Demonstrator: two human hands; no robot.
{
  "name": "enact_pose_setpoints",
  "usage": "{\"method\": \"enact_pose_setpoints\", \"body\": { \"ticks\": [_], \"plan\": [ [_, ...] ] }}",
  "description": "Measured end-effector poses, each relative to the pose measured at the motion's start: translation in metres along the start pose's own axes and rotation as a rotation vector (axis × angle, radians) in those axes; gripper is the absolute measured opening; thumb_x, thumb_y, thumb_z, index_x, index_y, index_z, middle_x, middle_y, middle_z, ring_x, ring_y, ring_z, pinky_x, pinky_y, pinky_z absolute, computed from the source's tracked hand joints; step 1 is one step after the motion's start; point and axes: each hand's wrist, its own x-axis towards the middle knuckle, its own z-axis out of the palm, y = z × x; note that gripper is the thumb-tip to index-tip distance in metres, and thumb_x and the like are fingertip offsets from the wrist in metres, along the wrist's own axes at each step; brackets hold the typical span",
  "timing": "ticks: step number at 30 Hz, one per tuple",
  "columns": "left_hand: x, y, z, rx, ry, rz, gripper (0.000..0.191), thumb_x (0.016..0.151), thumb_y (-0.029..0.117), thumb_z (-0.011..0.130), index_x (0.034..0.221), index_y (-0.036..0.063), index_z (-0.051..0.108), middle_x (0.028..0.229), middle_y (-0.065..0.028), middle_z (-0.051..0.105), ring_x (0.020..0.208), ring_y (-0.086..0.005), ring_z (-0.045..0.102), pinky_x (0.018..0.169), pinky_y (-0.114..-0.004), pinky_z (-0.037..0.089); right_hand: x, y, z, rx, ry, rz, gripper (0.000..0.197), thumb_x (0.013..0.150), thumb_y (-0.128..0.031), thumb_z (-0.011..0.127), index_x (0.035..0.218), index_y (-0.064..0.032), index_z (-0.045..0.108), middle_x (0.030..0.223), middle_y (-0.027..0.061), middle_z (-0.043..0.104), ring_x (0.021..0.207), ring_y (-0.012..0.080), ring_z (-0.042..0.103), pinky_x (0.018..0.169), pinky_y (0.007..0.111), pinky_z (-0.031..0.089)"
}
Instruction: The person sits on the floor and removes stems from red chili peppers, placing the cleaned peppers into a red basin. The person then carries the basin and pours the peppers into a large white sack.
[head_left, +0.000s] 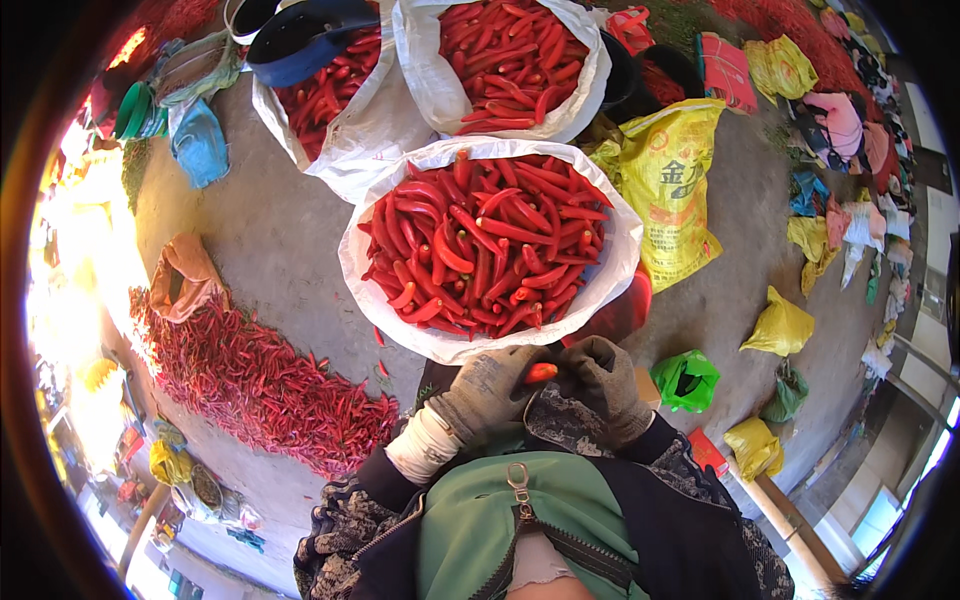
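A white woven sack with a rolled rim (352, 277), filled with red chili peppers (480, 240), stands directly in front of me. Just below its near rim, my gloved left hand (491, 382) has its fingers curled around a single red pepper (541, 373), whose end sticks out towards the right. My gloved right hand (604, 379) is close beside it, its fingers bent near the pepper's end; whether anything is between them is hidden. Both gloves are greyish-brown and worn.
Beyond stand two more white sacks (420, 82) of red peppers, one with a dark blue basin (300, 49) on top. A yellow printed sack (667, 187) is at the right. Loose peppers (270, 382) lie heaped on the left floor. A green bag (684, 381) sits right of my hands.
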Motion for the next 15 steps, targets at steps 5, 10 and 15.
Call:
{"method": "enact_pose_setpoints", "body": {
  "ticks": [5,10,15],
  "plan": [
    [-0.01,-0.024,-0.023,0.241,0.347,-0.104,0.042,0.082,0.02,0.065,0.119,0.004,0.054,0.1,-0.0207,0.062,0.093,-0.038,0.061,0.078,-0.044,0.049,0.005,-0.005,-0.037,-1.269,-0.103,-0.222,0.026,0.085,-0.028,0.065,0.1,-0.0073,0.061,0.088,0.0137,0.064,0.082,0.0335,0.063,0.071,0.042,0.05],
    [0.013,-0.04,-0.019,0.362,0.367,-0.011,0.056,0.078,0.02,0.068,0.128,0.0027,0.05,0.12,-0.0227,0.055,0.107,-0.0387,0.056,0.091,-0.043,0.046,0.057,-0.027,-0.006,-1.071,0.014,-0.688,0.029,0.081,-0.027,0.068,0.099,-0.0055,0.06,0.085,0.012,0.061,0.077,0.0315,0.062,0.067,0.04,0.049],
    [0.014,-0.042,0.003,0.44,0.457,0.011,0.065,0.075,0.026,0.07,0.131,0.0039,0.048,0.135,-0.0213,0.044,0.124,-0.0382,0.044,0.105,-0.048,0.034,0.093,-0.018,-0.004,-1.103,-0.088,-0.575,0.019,0.079,-0.018,0.067,0.094,-0.0073,0.062,0.086,0.0118,0.064,0.083,0.0308,0.063,0.071,0.041,0.049]
  ]
}}
